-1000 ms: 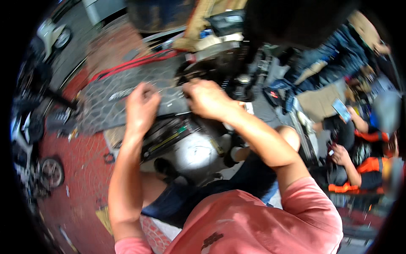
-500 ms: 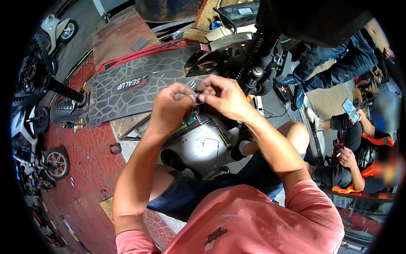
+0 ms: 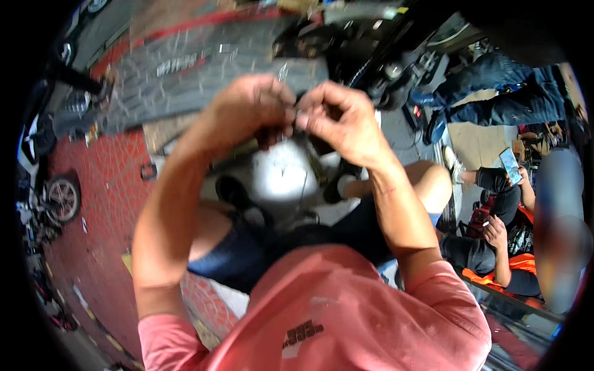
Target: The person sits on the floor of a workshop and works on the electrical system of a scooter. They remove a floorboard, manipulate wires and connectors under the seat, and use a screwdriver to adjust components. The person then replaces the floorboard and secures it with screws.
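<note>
My left hand [image 3: 257, 105] and my right hand [image 3: 343, 120] meet fingertip to fingertip over the near edge of a grey scooter deck [image 3: 142, 83] with a cracked-stone pattern. Both are closed in a pinch. Between the fingertips sits a small dark piece [image 3: 297, 115], too small and blurred to name. Just beyond my fingers, a few small metal screws [image 3: 283, 72] lie on the deck, and more thin screws [image 3: 229, 48] rest farther left. Motion smears my left hand more than my right.
Dark wheel and fork parts [image 3: 322, 43] stand beyond my right hand. At the right, a person in jeans [image 3: 495, 93] stands, and two seated people, one with a phone [image 3: 511, 166], are near. A parked motorbike wheel [image 3: 62, 196] is at left on red paving [image 3: 105, 247].
The view has shifted, so the deck sits higher and farther left. My left wrist has turned, with its hand's back more upward. Both hands keep pinching at the same meeting point.
</note>
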A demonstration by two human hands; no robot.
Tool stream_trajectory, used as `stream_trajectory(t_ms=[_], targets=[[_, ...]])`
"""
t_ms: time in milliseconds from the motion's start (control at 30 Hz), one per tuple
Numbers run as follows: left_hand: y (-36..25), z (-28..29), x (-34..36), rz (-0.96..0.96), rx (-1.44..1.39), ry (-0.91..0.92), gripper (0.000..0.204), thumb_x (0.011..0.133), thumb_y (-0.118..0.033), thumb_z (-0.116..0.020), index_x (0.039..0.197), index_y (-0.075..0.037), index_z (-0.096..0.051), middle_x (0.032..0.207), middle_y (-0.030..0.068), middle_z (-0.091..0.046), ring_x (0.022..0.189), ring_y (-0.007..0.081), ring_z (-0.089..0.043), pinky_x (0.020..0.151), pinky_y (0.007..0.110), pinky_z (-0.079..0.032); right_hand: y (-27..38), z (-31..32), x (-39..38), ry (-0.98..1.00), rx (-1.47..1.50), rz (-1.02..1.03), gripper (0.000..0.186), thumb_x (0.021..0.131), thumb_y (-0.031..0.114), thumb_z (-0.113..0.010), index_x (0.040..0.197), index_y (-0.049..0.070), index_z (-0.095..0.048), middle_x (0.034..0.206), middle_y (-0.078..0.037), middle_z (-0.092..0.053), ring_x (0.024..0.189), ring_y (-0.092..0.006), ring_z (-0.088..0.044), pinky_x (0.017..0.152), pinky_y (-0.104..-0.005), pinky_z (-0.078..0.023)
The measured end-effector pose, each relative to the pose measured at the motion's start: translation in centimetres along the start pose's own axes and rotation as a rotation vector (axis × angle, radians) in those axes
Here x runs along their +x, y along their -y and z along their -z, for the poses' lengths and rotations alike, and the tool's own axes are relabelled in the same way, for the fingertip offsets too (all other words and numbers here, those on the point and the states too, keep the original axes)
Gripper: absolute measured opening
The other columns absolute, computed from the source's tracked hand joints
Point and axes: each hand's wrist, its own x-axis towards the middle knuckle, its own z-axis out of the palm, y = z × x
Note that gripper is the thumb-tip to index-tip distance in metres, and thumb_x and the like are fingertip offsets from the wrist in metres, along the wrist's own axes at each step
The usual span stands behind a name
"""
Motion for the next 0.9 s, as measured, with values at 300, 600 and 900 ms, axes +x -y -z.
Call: stream_trajectory(t_ms=[300,600,900], targets=[[1.6,6.6,0.3,-0.38,0.27,-0.7,0.017,0.096,-0.018,-0.069,0.103,-0.003,-0.071,0.079,-0.0048,-0.062,0.07,0.0043,-0.052,0.063,0.021,-0.041,-19.3,-10.5,-5.3,0.132,-0.397,-0.253,0.008,0.086,0.003,-0.071,0.093,0.002,-0.068,0.082,-0.011,-0.071,0.073,-0.0218,-0.067,0.07,-0.0328,-0.054],[1.6,4.8,-0.6,-0.404,0.711,-0.846,0.021,0.094,-0.014,-0.067,0.109,-0.001,-0.074,0.085,0.0114,-0.075,0.072,0.0145,-0.066,0.069,0.032,-0.052,-39.5,-13.9,-3.5,-0.051,-0.808,-0.295,0.023,0.083,0.024,-0.065,0.095,0.005,-0.071,0.096,-0.021,-0.072,0.092,-0.0387,-0.07,0.083,-0.0485,-0.056],[2.0,4.5,0.3,-0.482,0.558,-0.77,0.003,0.098,-0.005,-0.067,0.098,-0.001,-0.068,0.083,-0.0063,-0.058,0.076,0.0027,-0.05,0.069,0.017,-0.04,-40.8,-13.6,-1.9,0.112,-1.043,-0.305,0.035,0.084,0.025,-0.066,0.113,0.005,-0.069,0.104,-0.02,-0.071,0.096,-0.0389,-0.069,0.087,-0.0497,-0.056]])
